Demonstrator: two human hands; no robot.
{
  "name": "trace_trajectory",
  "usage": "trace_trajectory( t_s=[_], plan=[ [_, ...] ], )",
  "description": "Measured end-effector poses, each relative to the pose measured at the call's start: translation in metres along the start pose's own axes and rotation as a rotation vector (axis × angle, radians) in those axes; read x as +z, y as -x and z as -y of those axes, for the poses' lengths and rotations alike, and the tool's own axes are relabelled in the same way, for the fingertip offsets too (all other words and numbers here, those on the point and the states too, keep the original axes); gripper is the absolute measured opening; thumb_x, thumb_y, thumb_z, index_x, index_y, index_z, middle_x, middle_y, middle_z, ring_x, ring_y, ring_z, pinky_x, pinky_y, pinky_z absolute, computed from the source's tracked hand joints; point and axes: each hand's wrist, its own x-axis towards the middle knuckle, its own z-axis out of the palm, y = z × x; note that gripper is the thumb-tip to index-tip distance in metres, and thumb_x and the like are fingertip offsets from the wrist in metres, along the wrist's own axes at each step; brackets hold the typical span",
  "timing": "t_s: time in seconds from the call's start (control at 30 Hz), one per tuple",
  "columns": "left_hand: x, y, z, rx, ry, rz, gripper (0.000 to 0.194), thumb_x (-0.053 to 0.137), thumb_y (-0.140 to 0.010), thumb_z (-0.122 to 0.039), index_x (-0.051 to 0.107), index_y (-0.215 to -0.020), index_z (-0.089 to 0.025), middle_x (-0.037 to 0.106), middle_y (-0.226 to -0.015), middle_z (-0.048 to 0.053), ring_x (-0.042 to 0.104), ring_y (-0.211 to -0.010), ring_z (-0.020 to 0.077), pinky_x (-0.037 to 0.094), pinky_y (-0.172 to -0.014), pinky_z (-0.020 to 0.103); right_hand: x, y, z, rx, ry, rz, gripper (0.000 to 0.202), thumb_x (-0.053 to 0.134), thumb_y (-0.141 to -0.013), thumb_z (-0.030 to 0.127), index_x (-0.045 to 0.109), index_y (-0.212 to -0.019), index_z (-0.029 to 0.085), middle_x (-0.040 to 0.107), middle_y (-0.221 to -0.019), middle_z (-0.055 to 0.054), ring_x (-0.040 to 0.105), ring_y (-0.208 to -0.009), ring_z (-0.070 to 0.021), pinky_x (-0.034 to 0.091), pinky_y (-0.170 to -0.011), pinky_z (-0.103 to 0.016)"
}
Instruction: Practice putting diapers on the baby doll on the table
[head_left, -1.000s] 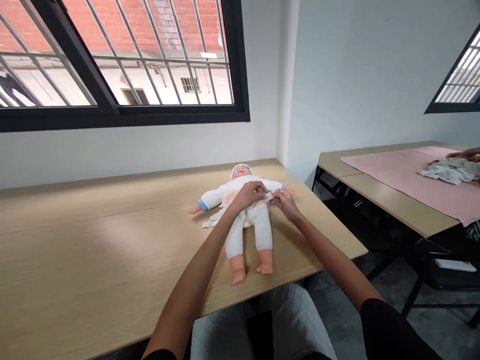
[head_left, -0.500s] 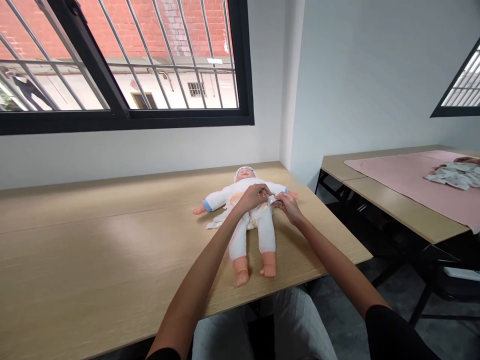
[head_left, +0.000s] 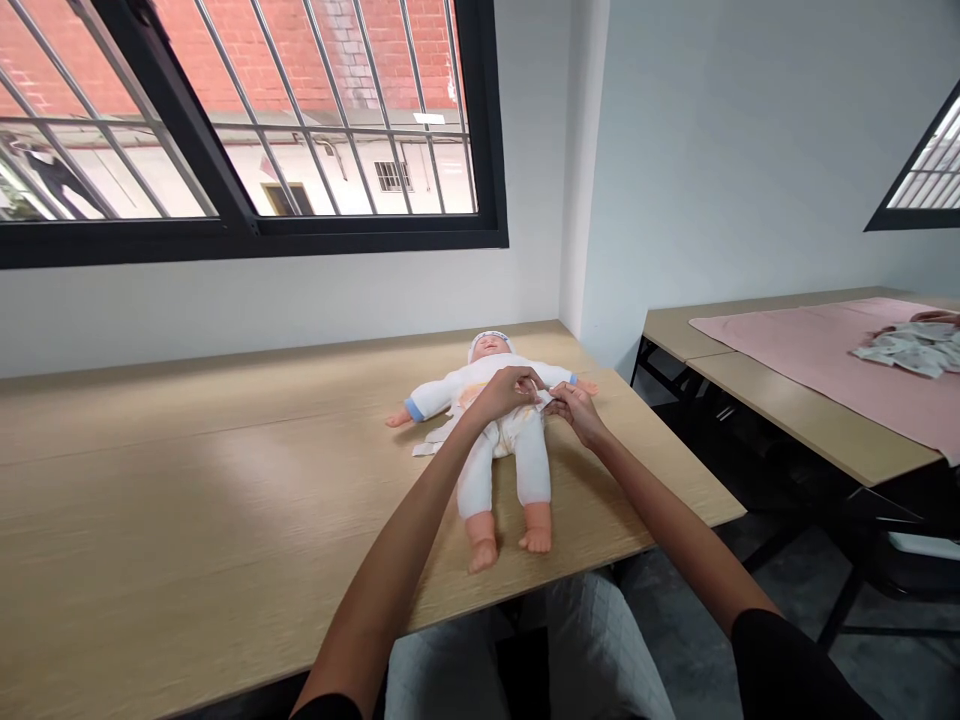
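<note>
A baby doll [head_left: 533, 470] in white clothes with blue cuffs lies on its back on the wooden table [head_left: 225, 500], feet toward me. Around its hips is a white diaper [head_left: 504, 440], one side flap spread out on the left. My right hand [head_left: 576, 408] pinches a white tab at the diaper's right side. My left hand [head_left: 511, 392] rests over the doll's belly, thumb and fingers curled close to that tab; whether they grip anything is too small to tell.
Another table at the right bears a pink cloth [head_left: 825, 350] and a crumpled patterned cloth [head_left: 911, 347], with a person's hand [head_left: 936, 316] at it. The near table's right corner is beside the doll. A barred window [head_left: 337, 110] is behind.
The white tab between my hands has shifted slightly and lies flatter. My hands have barely moved. The other person's hand at the patterned cloth has moved a little.
</note>
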Motion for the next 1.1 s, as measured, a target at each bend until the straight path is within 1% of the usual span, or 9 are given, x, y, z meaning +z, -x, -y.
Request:
trace_trajectory(
  t_s=[0.13,0.3,0.37,0.43,0.53,0.6,0.77,0.93,1.1],
  plan=[
    [-0.007,0.002,-0.003,-0.029,-0.124,0.0,0.021,0.057,-0.078,-0.013,0.067,-0.097,-0.014,0.073,-0.09,0.005,0.067,-0.088,0.0181,0.052,-0.084,0.031,-0.001,-0.002,-0.001,0.013,-0.034,-0.065,0.019,0.07,-0.068,0.03,0.055,-0.068,0.018,0.065,-0.061,0.004,0.063,-0.055,-0.0103,0.053,-0.06,-0.021],
    [-0.001,0.017,-0.032,-0.145,-0.702,0.12,0.024,0.052,-0.091,-0.027,0.069,-0.104,-0.015,0.064,-0.126,0.013,0.048,-0.129,0.0292,0.033,-0.11,0.051,-0.01,-0.008,0.002,0.037,-0.07,-0.324,0.009,0.062,-0.078,0.018,0.057,-0.07,0.016,0.067,-0.062,0.001,0.065,-0.059,-0.0108,0.058,-0.063,-0.022],
    [0.016,0.024,-0.048,-0.139,-0.803,0.196,0.03,0.05,-0.094,-0.036,0.07,-0.104,-0.016,0.066,-0.124,0.013,0.046,-0.131,0.0301,0.024,-0.114,0.056,-0.013,-0.009,0.004,0.035,-0.078,-0.368,0.011,0.061,-0.079,0.016,0.056,-0.07,0.017,0.067,-0.063,0.001,0.066,-0.06,-0.0106,0.058,-0.064,-0.021],
    [0.041,0.029,-0.061,-0.154,-0.859,0.273,0.038,0.046,-0.096,-0.041,0.07,-0.109,-0.014,0.065,-0.123,0.016,0.046,-0.13,0.0336,0.025,-0.112,0.059,-0.015,-0.01,0.005,0.024,-0.074,-0.388,0.011,0.061,-0.079,0.016,0.055,-0.07,0.017,0.067,-0.064,0.002,0.066,-0.06,-0.0107,0.058,-0.066,-0.021],
    [0.08,0.033,-0.069,-0.264,-0.988,0.299,0.056,0.054,-0.09,-0.047,0.061,-0.129,-0.007,0.046,-0.145,0.024,0.028,-0.14,0.0467,0.024,-0.11,0.065,-0.013,-0.008,0.005,0.008,-0.042,-0.388,0.01,0.059,-0.08,0.016,0.055,-0.07,0.017,0.066,-0.062,0.003,0.067,-0.06,-0.011,0.058,-0.065,-0.02],
    [0.101,0.035,-0.068,-0.3,-1.082,0.288,0.063,0.056,-0.088,-0.045,0.052,-0.139,-0.008,0.038,-0.151,0.024,0.02,-0.143,0.0484,0.017,-0.111,0.067,-0.01,-0.006,0.004,0.006,-0.026,-0.36,0.009,0.056,-0.08,0.016,0.056,-0.072,0.017,0.066,-0.063,0.002,0.068,-0.061,-0.0111,0.056,-0.064,-0.019],
    [0.12,0.037,-0.056,-0.358,-1.16,0.215,0.059,0.053,-0.088,-0.03,0.047,-0.143,-0.007,0.036,-0.152,0.021,0.019,-0.144,0.0475,0.014,-0.115,0.065,0.006,-0.014,0.01,0.044,0.057,-0.284,0.008,0.052,-0.08,0.015,0.054,-0.072,0.017,0.066,-0.068,0.001,0.069,-0.065,-0.0122,0.054,-0.064,-0.021],
    [0.124,0.039,-0.045,-0.352,-1.1,0.096,0.057,0.048,-0.086,-0.015,0.048,-0.143,-0.015,0.045,-0.147,0.013,0.023,-0.144,0.0429,0.021,-0.116,0.059,0.03,-0.032,0.027,0.013,0.465,-0.232,0.016,0.049,-0.081,0.015,0.046,-0.066,0.019,0.062,-0.069,0.001,0.066,-0.066,-0.0123,0.047,-0.06,-0.019],
    [0.133,0.041,-0.039,-0.335,-1.083,0.098,0.059,0.041,-0.085,-0.008,0.048,-0.143,-0.017,0.039,-0.153,0.008,0.019,-0.145,0.0421,0.021,-0.117,0.06,0.052,-0.033,0.043,-0.135,1.3,-0.054,0.008,0.054,-0.079,0.02,0.055,-0.072,0.017,0.07,-0.087,-0.009,0.063,-0.081,-0.0185,0.043,-0.067,-0.024]
  ],
)
